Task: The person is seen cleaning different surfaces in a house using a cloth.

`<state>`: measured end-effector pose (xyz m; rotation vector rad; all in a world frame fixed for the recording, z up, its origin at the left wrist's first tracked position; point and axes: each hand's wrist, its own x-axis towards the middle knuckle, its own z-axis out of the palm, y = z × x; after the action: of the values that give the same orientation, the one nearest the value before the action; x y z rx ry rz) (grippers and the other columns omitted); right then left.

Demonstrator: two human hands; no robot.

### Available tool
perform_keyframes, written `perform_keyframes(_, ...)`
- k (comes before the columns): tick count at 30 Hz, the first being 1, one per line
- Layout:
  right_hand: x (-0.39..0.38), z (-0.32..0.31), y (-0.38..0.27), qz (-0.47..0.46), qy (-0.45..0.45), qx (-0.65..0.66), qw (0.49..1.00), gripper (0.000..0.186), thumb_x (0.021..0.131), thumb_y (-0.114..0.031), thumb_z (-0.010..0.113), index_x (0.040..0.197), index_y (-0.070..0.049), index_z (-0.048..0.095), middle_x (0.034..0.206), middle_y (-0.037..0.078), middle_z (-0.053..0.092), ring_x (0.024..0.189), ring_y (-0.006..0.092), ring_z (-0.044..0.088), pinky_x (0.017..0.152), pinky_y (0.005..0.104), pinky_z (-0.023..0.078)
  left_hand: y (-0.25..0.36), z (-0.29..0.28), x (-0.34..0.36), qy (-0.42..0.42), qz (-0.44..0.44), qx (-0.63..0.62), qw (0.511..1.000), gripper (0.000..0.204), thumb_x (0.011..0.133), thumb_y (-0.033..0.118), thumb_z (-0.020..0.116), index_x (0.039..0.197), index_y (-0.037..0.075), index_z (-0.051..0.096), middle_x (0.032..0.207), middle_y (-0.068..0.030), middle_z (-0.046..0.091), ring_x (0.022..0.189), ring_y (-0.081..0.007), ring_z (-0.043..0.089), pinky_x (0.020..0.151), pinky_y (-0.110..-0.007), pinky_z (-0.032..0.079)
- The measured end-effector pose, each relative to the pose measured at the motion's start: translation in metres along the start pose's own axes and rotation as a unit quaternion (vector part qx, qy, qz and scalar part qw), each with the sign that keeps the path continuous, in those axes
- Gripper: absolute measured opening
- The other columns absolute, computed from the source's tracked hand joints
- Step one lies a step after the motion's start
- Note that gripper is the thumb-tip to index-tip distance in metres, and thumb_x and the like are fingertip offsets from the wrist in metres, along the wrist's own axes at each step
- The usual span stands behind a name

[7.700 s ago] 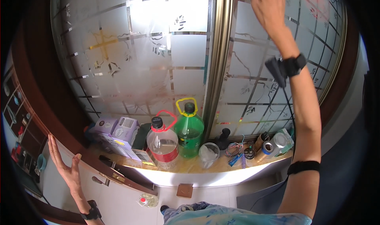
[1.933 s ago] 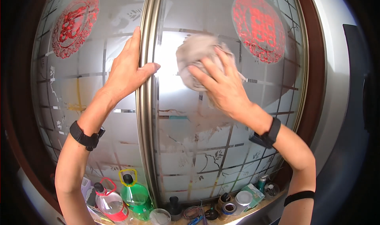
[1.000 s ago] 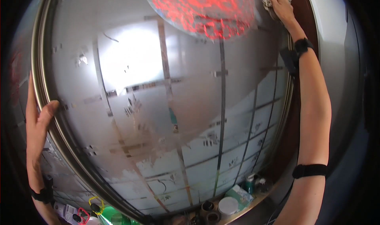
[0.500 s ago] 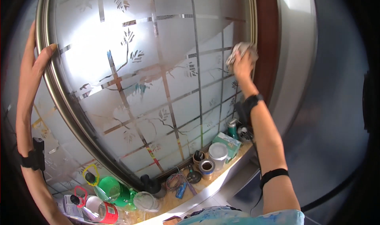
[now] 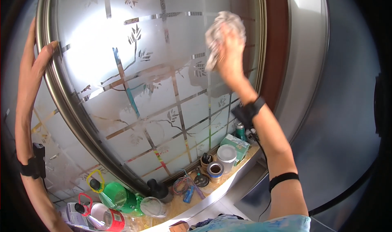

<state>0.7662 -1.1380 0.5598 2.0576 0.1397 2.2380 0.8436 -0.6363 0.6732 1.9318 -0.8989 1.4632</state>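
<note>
A tall frosted glass door panel (image 5: pixel 163 93) with clear grid lines and leaf patterns stands in front of me. My left hand (image 5: pixel 40 56) grips its brass-coloured metal frame (image 5: pixel 69 113) at the left edge, the thumb on the near face and the other fingers behind. Against the upper right of the glass, my right hand (image 5: pixel 232 54) presses a crumpled whitish cloth (image 5: pixel 223 23), fingers spread over it and slightly blurred. Black straps circle both wrists.
Along the ledge (image 5: pixel 179 209) below the glass stand a green bottle (image 5: pixel 118 196), a red-labelled bottle (image 5: pixel 110 219), a clear tub (image 5: pixel 153 207), a tape roll (image 5: pixel 214 170), a lidded container (image 5: pixel 226 156) and a green box (image 5: pixel 235 146). A dark blue surface (image 5: pixel 335 109) is at right.
My right hand has swept the cloth leftward and upward, from beside the right frame onto the glass. The left hand keeps its hold on the frame.
</note>
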Motion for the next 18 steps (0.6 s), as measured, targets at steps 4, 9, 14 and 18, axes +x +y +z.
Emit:
perform_keyframes(4,0.014,-0.004,0.088,0.253,-0.054,-0.061,0.964,0.049,0.102,-0.032,0.043,0.144,-0.006,0.042,0.142,0.02,0.047,0.132,0.039,0.044,0.109,0.0509,0.031,-0.005,0.001,0.001,0.021,0.022,-0.023,0.999,0.082,0.088,0.048,0.061,0.155,0.011,0.03,0.123,-0.0249,0.061,0.099,-0.0311,0.069,0.087,-0.041,0.057)
perform_keyframes(9,-0.08,-0.013,0.114,0.453,-0.079,-0.099,0.883,0.064,0.101,-0.05,0.038,0.147,-0.006,0.036,0.144,0.026,0.043,0.134,0.0427,0.041,0.111,0.0549,0.025,-0.007,0.004,0.004,0.028,0.028,-0.001,0.999,0.08,0.089,0.045,0.062,0.155,0.012,0.031,0.127,-0.0235,0.06,0.103,-0.0299,0.068,0.091,-0.042,0.056)
perform_keyframes(14,-0.082,-0.011,0.073,0.448,-0.094,-0.07,0.886,0.062,0.096,-0.044,0.054,0.144,-0.006,0.041,0.143,0.027,0.043,0.132,0.0463,0.039,0.112,0.0585,0.021,-0.016,0.011,-0.001,0.036,0.015,-0.002,0.999,0.08,0.09,0.047,0.062,0.155,0.013,0.03,0.129,-0.0223,0.059,0.105,-0.0301,0.067,0.092,-0.042,0.055)
perform_keyframes(18,0.015,-0.01,0.051,0.307,-0.091,-0.034,0.947,0.049,0.096,-0.034,0.056,0.135,-0.005,0.048,0.135,0.029,0.047,0.128,0.0469,0.04,0.109,0.0577,0.025,-0.024,-0.004,0.002,0.028,0.012,0.035,0.999,0.084,0.091,0.056,0.06,0.156,0.014,0.028,0.134,-0.0217,0.056,0.11,-0.0316,0.065,0.096,-0.043,0.053)
